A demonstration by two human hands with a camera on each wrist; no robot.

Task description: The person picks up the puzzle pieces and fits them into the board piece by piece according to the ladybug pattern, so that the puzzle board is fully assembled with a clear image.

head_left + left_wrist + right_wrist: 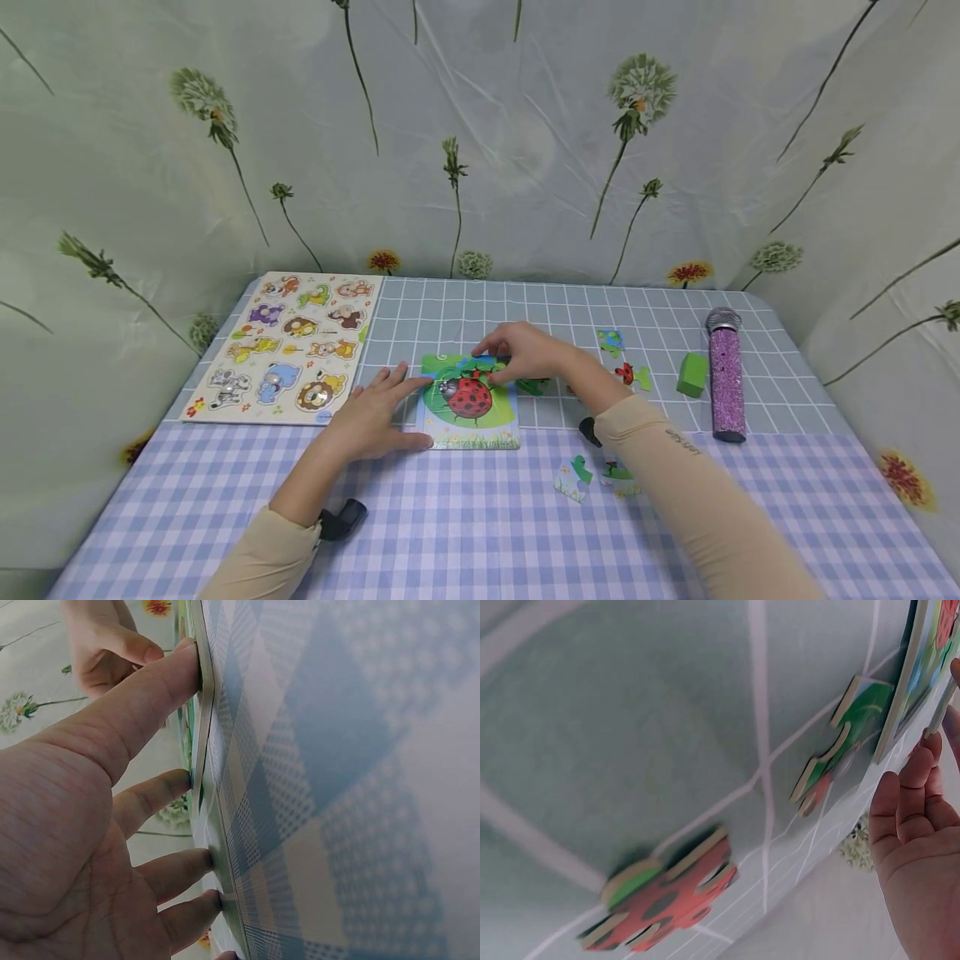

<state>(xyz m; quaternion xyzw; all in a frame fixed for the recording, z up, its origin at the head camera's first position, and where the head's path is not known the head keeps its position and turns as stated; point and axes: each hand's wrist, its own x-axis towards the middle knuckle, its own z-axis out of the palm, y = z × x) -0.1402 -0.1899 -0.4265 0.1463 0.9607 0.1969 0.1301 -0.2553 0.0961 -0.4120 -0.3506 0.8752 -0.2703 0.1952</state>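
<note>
A square ladybug puzzle board (468, 417) lies flat at the middle of the table. My left hand (375, 417) has its fingers spread, with thumb and index finger touching the board's left edge; in the left wrist view the hand (90, 817) rests against that edge. Over the board's upper right part, my right hand (525, 354) pinches a puzzle piece. The right wrist view shows that hand (922, 817) with the thin piece between its fingertips. Beside the board lie a red spotted piece (679, 900) and a green and red piece (862, 709).
At the left lies a wooden animal puzzle (300, 333). Loose pieces lie at the right, including a white and green one (573, 479) and a red one (625, 373). Farther right are a green block (692, 375) and a purple glittery microphone (726, 379).
</note>
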